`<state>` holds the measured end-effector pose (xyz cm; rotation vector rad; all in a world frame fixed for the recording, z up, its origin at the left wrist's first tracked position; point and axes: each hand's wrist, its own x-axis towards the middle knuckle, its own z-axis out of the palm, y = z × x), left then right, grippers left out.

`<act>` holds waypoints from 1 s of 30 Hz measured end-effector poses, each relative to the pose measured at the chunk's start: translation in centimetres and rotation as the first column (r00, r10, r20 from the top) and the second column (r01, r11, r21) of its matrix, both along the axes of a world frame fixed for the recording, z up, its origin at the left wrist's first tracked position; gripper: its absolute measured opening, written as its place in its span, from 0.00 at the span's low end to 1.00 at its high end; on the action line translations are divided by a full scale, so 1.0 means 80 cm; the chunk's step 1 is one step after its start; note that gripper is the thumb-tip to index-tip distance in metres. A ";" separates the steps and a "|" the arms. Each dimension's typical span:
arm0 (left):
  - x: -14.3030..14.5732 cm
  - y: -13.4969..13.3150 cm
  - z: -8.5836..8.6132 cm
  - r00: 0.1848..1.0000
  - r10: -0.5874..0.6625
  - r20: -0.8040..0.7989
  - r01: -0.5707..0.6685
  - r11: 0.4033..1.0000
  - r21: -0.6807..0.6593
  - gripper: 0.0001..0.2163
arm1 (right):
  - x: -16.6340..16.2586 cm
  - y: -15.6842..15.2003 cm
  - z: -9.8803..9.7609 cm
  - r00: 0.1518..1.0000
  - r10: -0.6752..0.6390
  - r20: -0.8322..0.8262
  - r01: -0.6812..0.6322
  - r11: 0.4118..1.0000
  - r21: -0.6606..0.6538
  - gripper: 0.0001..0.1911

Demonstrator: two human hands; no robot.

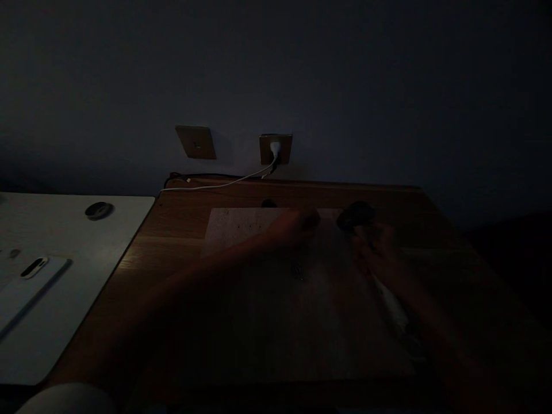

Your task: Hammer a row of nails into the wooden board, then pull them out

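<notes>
The scene is very dark. My right hand [380,253] is wrapped round the pale handle of a hammer [356,215], close to its dark head. The handle slants down toward the lower right. Over the far part of a pale flat board [319,322], my left hand [291,227] is closed with its fingers together; whatever they hold is too dark to make out. A small cluster of thin metal pieces, perhaps nails [298,270], lies on the board below it. Several small dark dots [250,226] run in a row along the board's far left part.
The board lies on a wooden table [168,230] against a wall. A white cable [215,187] runs along the back to a plugged socket [276,148]. On a white table [90,264] at left are a phone [38,287] and a round dark object [98,210].
</notes>
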<state>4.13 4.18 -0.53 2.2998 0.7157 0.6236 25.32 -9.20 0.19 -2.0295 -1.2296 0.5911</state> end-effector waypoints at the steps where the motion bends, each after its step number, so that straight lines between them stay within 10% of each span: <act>1: 0.008 0.003 -0.004 1.000 0.025 0.017 -0.025 1.000 -0.002 0.09 | -0.001 0.002 0.001 1.000 -0.005 0.018 0.005 1.000 -0.006 0.30; 17: 0.043 0.079 -0.013 0.998 0.038 -0.040 -0.035 0.996 0.078 0.13 | 0.002 0.060 0.010 0.979 0.045 0.201 -0.010 0.985 -0.170 0.17; 30: 0.051 0.065 -0.012 1.000 0.012 0.015 -0.012 1.000 -0.004 0.12 | 0.009 0.085 0.008 0.958 0.075 0.278 -0.040 0.991 -0.129 0.13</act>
